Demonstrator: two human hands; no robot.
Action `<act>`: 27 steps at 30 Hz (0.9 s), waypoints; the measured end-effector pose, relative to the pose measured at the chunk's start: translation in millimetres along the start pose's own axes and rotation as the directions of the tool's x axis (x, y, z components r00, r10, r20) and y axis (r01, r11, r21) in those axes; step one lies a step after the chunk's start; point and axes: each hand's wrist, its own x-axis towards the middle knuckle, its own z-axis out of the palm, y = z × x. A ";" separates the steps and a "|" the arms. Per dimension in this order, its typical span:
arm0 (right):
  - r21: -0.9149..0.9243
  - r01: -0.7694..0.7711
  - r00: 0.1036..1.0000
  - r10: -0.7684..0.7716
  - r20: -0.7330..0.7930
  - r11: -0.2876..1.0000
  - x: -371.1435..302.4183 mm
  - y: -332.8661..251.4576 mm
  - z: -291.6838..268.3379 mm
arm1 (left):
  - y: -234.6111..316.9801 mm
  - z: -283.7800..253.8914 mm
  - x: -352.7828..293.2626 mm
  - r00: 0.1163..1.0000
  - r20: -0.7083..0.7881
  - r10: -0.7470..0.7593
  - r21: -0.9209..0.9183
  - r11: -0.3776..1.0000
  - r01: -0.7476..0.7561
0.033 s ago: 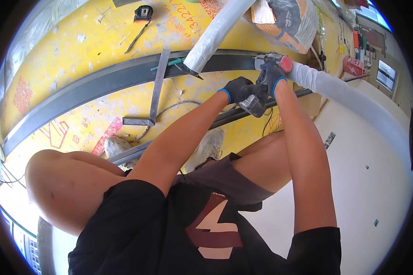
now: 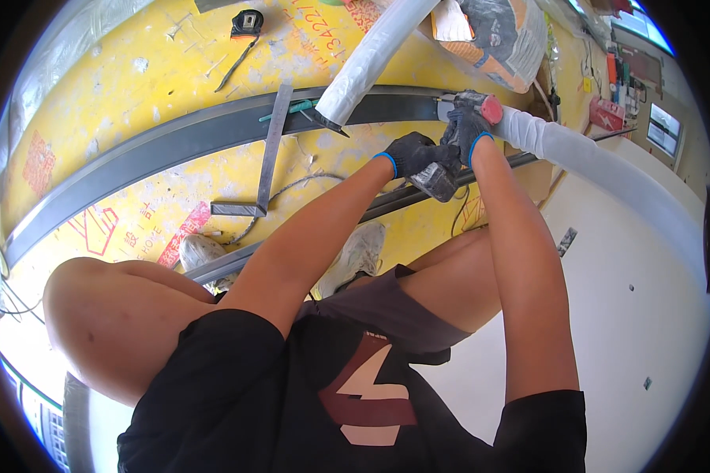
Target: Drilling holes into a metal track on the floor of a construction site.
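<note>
Both my hands wear dark gloves with blue cuffs and are closed on a dusty grey cordless power tool (image 2: 434,182) with a red round end. My left hand (image 2: 410,154) is curled against its body, just above the blocky grey lower part. My right hand (image 2: 467,130) wraps round the tool nearer the red end. The front of the tool rests at a long dark grey metal profile (image 2: 189,146), which runs curved across the view. Left of my hands, a metal try square (image 2: 274,146) lies across the profile beside a green pen-like tool (image 2: 296,109).
A plastic-wrapped tube (image 2: 375,63) slants over the profile, and another wrapped length (image 2: 576,150) extends right. A tape measure (image 2: 247,24) lies on the yellow floor covering (image 2: 134,79). A bag (image 2: 505,39) stands at the far right. A second metal profile (image 2: 386,202) passes near my shoes.
</note>
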 end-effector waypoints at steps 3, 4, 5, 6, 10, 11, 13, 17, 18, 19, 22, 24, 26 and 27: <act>0.029 -0.022 1.000 0.022 0.008 0.999 1.5 2.5 0.7 | -4.2 -1.0 2.0 0.999 -0.001 0.039 0.049 0.998 -0.039; 0.031 -0.014 1.000 0.013 0.005 0.999 4.3 3.2 -3.1 | -3.7 -0.4 3.3 0.998 0.010 0.060 0.064 0.996 -0.061; 0.019 0.017 1.000 -0.017 0.013 1.000 7.5 3.4 -6.9 | -3.0 0.3 5.0 0.996 0.022 0.081 0.080 0.993 -0.083; 0.007 0.042 0.999 -0.042 0.030 0.999 8.2 5.4 -5.8 | -5.3 -0.4 5.2 0.997 0.019 0.080 0.085 0.993 -0.081; 0.116 0.076 0.995 -0.083 0.062 0.990 8.5 10.4 -10.6 | -5.6 1.2 5.5 0.998 0.032 0.057 0.062 0.996 -0.059; 0.126 0.088 0.994 -0.095 0.047 0.988 8.8 11.3 -12.6 | -3.2 3.1 5.7 0.998 0.033 0.053 0.049 0.997 -0.055; 0.142 0.101 0.993 -0.108 0.039 0.985 5.0 11.0 -9.9 | -3.1 4.2 6.4 0.998 0.029 0.048 0.021 0.999 -0.049; 0.221 0.130 0.991 -0.128 -0.026 0.967 -8.1 4.9 -8.6 | -8.5 5.0 8.2 0.981 -0.052 0.188 -0.144 0.970 -0.194; 0.235 0.150 0.989 -0.151 -0.014 0.960 -14.4 5.4 -12.7 | -9.3 3.3 7.7 0.981 -0.047 0.191 -0.137 0.971 -0.195; 0.243 0.154 0.988 -0.155 -0.016 0.958 -18.0 7.7 -21.2 | -11.3 -0.4 8.3 0.993 -0.045 0.106 -0.202 0.973 -0.113; 0.106 0.341 0.889 -0.357 0.287 0.934 -48.8 15.7 -42.6 | -16.5 -17.2 5.8 0.992 -0.084 -0.095 -0.396 0.917 0.055; 0.360 0.205 0.945 -0.280 0.170 0.910 -94.8 13.0 -44.3 | -9.3 -18.3 2.3 0.984 -0.134 -0.120 -0.455 0.889 0.046; 0.470 0.065 0.954 -0.193 0.229 0.880 -118.1 21.9 -68.6 | 15.8 -12.8 1.9 0.959 -0.199 -0.204 -0.661 0.750 0.023; 0.476 0.019 0.960 -0.149 0.237 0.879 -133.3 21.9 -74.0 | 23.8 -12.5 2.3 0.958 -0.206 -0.202 -0.650 0.759 0.021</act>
